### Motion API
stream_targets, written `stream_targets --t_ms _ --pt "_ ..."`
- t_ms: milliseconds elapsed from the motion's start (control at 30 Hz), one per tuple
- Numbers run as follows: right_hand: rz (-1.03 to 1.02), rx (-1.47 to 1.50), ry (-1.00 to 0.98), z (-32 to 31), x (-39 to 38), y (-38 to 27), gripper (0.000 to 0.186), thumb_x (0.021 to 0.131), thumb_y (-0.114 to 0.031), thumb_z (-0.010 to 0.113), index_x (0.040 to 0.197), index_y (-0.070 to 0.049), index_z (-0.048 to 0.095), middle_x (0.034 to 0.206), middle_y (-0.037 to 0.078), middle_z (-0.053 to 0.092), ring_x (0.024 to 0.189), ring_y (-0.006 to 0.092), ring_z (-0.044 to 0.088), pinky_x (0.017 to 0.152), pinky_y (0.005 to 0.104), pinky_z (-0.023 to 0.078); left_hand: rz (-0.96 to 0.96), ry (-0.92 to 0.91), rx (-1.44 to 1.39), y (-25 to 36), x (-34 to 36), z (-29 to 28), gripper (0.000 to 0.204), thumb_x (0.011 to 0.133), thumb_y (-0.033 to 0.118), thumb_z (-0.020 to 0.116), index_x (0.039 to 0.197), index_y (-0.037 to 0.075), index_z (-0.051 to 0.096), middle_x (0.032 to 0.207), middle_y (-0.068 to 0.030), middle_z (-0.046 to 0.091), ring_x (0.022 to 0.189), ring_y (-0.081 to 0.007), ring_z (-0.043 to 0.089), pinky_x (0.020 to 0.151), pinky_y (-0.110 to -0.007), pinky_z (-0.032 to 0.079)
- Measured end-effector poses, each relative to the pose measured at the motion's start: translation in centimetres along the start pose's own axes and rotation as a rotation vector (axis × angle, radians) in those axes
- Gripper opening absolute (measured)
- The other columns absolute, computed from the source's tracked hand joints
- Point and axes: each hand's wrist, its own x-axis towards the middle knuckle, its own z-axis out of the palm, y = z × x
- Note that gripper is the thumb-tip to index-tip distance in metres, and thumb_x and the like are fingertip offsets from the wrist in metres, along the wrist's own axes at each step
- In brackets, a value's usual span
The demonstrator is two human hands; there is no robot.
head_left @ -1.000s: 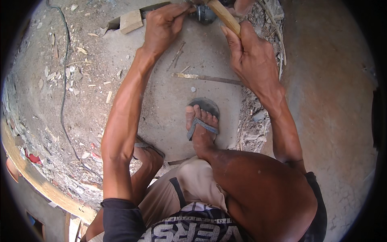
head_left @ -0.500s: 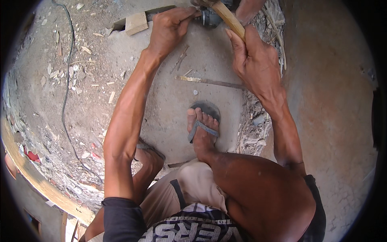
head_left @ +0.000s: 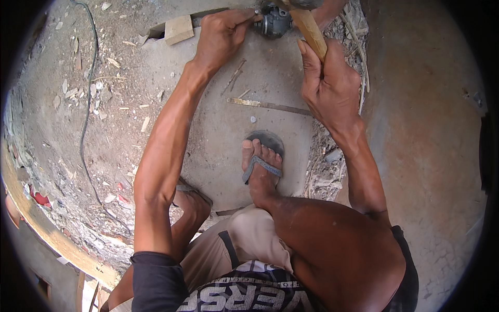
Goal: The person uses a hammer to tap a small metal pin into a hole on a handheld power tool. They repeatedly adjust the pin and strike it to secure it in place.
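At the top of the view lies a dark grey metal machine part [head_left: 277, 22] with a round, ringed end. My left hand [head_left: 221, 37] reaches up to that end, thumb and fingers pinched together beside it; what they grip is too small to make out. My right hand [head_left: 332, 86] is wrapped round the wooden handle of a hammer [head_left: 310, 35], with the thumb along the handle. The hammer's head, partly cut off by the top edge, is just above and right of the metal part. Another person's limb [head_left: 326, 13] shows behind the hammer, mostly hidden.
A wooden block [head_left: 178, 29] lies left of my left hand, by a gap in the concrete. A thin flat strip [head_left: 270, 106] lies ahead of my sandalled foot [head_left: 262, 161]. A dark cable [head_left: 89, 93] runs down the left among wood chips. Rubble [head_left: 332, 156] lines the slab's right edge.
My right hand and the hammer have shifted slightly right and down, uncovering more of the metal part. My left hand has barely moved.
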Motion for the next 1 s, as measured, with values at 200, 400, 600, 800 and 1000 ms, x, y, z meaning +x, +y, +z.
stream_targets --t_ms 200,400,600,800,1000 --pt "0.097 -0.017 -0.102 0.1 -0.1 1.0 0.023 0.103 -0.019 0.064 0.095 0.001 0.054 0.062 0.020 0.061 0.052 0.0335 0.065 0.044 0.0418 0.047 -0.158 -0.048 0.001 -0.2 -0.1 0.2 0.015 0.092 0.004 0.072 0.104 0.005 0.080 0.089 -0.0135 0.078 0.075 -0.0188 0.074 0.069 -0.032 0.058" --pt "0.090 0.090 0.026 -1.2 -0.1 -0.1 0.026 0.103 -0.020 0.065 0.092 0.000 0.054 0.059 0.021 0.060 0.051 0.0390 0.065 0.042 0.0439 0.044 -0.184 0.040 -0.158 -0.7 -0.7 0.3 0.019 0.094 0.003 0.073 0.112 0.003 0.078 0.093 -0.0083 0.079 0.078 -0.0090 0.072 0.069 -0.027 0.057" --pt "0.187 0.132 -0.008 -1.2 -0.9 0.3 0.028 0.103 -0.021 0.064 0.088 0.000 0.054 0.056 0.020 0.056 0.047 0.0377 0.061 0.042 0.0424 0.043 0.052 0.021 0.089 0.9 -0.6 -0.3 0.016 0.091 0.001 0.072 0.107 0.001 0.077 0.089 -0.0147 0.076 0.073 -0.0207 0.073 0.067 -0.030 0.056" --pt "0.203 0.149 -0.048 -1.1 -0.9 0.6 0.029 0.104 -0.022 0.064 0.088 0.001 0.054 0.056 0.021 0.055 0.045 0.0349 0.060 0.042 0.0420 0.042 0.095 0.040 0.128 0.3 -0.5 0.0 0.019 0.091 0.000 0.071 0.109 -0.001 0.075 0.090 -0.0150 0.077 0.075 -0.0233 0.075 0.069 -0.031 0.057" --pt "0.234 0.184 -0.063 -0.7 -1.0 0.3 0.029 0.105 -0.024 0.062 0.092 0.002 0.057 0.056 0.021 0.055 0.045 0.0348 0.060 0.044 0.0422 0.043 0.104 0.045 0.041 -0.8 0.0 0.3 0.018 0.090 -0.001 0.071 0.107 -0.002 0.075 0.093 -0.0159 0.077 0.077 -0.0245 0.076 0.071 -0.031 0.058"
